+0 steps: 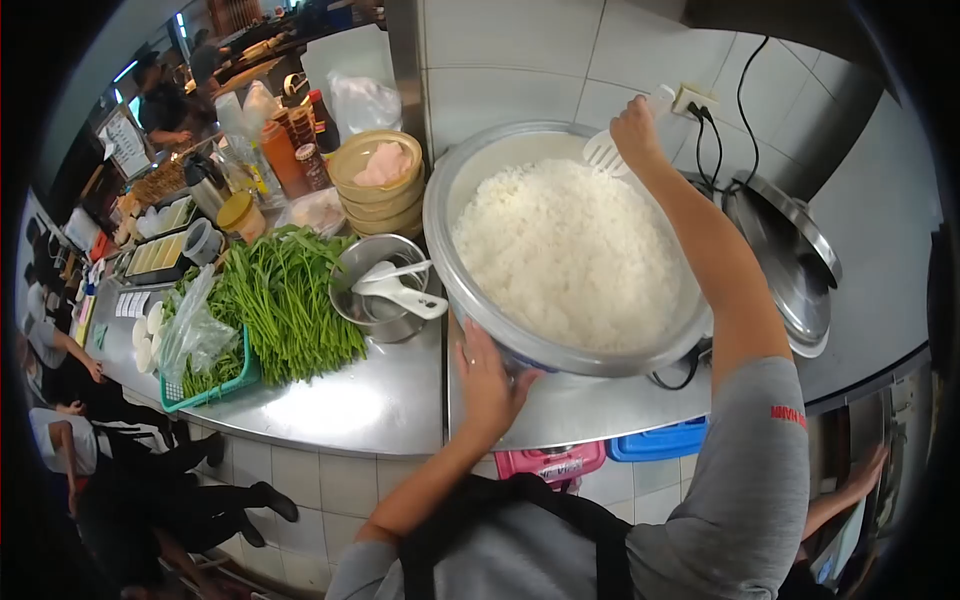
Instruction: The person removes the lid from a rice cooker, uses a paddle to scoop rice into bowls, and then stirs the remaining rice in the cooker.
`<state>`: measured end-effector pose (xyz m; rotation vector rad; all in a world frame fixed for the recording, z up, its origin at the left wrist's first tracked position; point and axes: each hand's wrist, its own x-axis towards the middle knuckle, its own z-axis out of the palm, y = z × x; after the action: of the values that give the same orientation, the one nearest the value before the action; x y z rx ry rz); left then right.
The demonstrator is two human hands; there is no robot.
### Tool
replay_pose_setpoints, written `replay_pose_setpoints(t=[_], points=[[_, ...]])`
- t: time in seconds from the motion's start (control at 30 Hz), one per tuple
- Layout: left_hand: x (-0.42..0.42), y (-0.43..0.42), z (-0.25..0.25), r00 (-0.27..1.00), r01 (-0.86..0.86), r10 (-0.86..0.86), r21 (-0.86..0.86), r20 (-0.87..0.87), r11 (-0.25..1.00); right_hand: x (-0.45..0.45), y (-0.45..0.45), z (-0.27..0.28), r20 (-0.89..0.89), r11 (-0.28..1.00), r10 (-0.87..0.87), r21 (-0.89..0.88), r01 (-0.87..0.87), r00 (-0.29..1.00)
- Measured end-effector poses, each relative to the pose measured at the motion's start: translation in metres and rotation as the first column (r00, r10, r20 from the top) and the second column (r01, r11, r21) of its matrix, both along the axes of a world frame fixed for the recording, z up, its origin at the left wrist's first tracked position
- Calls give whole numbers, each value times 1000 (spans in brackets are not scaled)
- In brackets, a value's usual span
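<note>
My right hand (637,132) is closed around the handle of a white slotted spatula (603,153). The spatula's slotted end touches the far edge of a mound of white rice (565,255). That rice fills a large round pot (462,290) with a wide metal rim. Against the pot's near left outer side rests my left hand (487,385), its fingers stretched out and the thumb apart. A steel bowl (345,300) stands just left of the pot, with a white ladle (405,295) and another white-handled utensil lying in it.
Long green stems (290,310) lie beside a green basket (250,370) on the steel counter (390,400). Stacked bowls (360,160) and bottles stand behind. Metal lids (785,250) lean at right near plugged-in cords (705,130). Below are pink (540,462) and blue (660,442) lids. Other people stand at left.
</note>
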<state>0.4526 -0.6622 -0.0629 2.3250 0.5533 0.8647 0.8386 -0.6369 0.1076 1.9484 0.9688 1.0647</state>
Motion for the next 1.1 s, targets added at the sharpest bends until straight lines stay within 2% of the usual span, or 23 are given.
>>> replay_pose_setpoints(t=[0.03,0.1,0.13,0.2,0.27,0.33,0.4,0.47,0.53,0.67,0.73,0.77,0.83,0.9,0.97,1.0,1.07,1.1], points=[[2,0,-2,999,-6,8,45,-33,999,3,6,1,15,1000,-1,7,1,1000],[4,0,2,998,-1,1,2,-60,1000,16,10,-8,14,944,276,-192,-268,961],[5,-1,2,997,-17,18,11,-71,1000,18,10,-10,-44,937,305,-166,-308,951],[2,-3,-5,993,-38,42,40,-110,998,6,6,-15,-104,945,261,-174,-276,960],[3,-2,-6,996,-43,45,39,-72,998,-7,1,-4,-143,950,224,-187,-248,964],[3,-3,-7,998,-34,35,37,-43,999,-29,-19,2,-284,941,297,-79,-330,912],[4,-4,-7,998,-58,56,62,23,996,-61,-35,2,-312,950,246,-112,-292,918],[2,-4,-3,999,-46,45,52,18,998,-88,-53,3,-322,957,204,-132,-258,924],[0,-1,0,999,-44,44,44,19,998,-111,-74,0,-353,938,307,-45,-343,884],[-2,1,1,999,-48,49,54,-15,997,-163,-107,17,-350,916,363,-37,-400,864],[0,1,2,997,-66,68,57,-32,996,-175,-108,41,-543,901,286,-127,-414,789],[-2,1,3,998,-51,53,47,-42,998,-165,-98,46,-534,897,297,-127,-423,791],[-1,2,3,997,-54,56,41,-45,998,-127,-65,63,-374,947,227,-133,-294,899],[0,0,0,997,-62,61,-9,-51,998,-63,-17,42,-240,902,407,-45,-429,881],[3,-1,-6,997,-76,77,11,-31,997,0,29,2,28,859,509,-72,-506,860],[2,0,-8,997,-74,75,25,-26,997,-6,42,-1,33,858,512,-62,-510,858],[1,0,-7,997,-71,73,39,-26,997,-30,55,-16,-272,918,369,-46,-395,889],[1,-1,-4,997,-74,75,43,-16,996,-38,49,-14,-281,918,366,-48,-394,887]])
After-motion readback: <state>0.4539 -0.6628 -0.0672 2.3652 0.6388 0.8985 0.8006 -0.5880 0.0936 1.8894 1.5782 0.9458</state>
